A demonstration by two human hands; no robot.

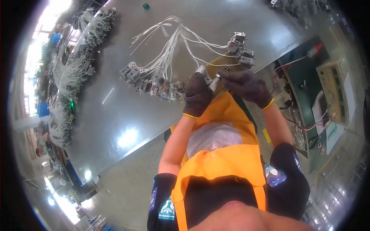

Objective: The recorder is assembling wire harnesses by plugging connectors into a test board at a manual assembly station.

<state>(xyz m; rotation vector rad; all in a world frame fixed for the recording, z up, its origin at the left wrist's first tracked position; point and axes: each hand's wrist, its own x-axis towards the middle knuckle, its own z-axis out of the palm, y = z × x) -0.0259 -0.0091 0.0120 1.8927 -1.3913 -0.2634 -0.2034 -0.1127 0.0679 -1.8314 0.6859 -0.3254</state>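
metal part (pixel 202 69): partly behind left fingers (pixel 197 83) | green object (pixel 146 6): too small to tell

Bright white light enters from the left, where the tall, multi-paned windows (pixel 31 82) burn out to white. The smooth grey metal tabletop (pixel 104 123) bears an intense glare spot at near left and a broader sheen at far right. The small silver box-shaped metal parts (pixel 131 72) appear slightly soft; straight edges bow toward the dark margins.
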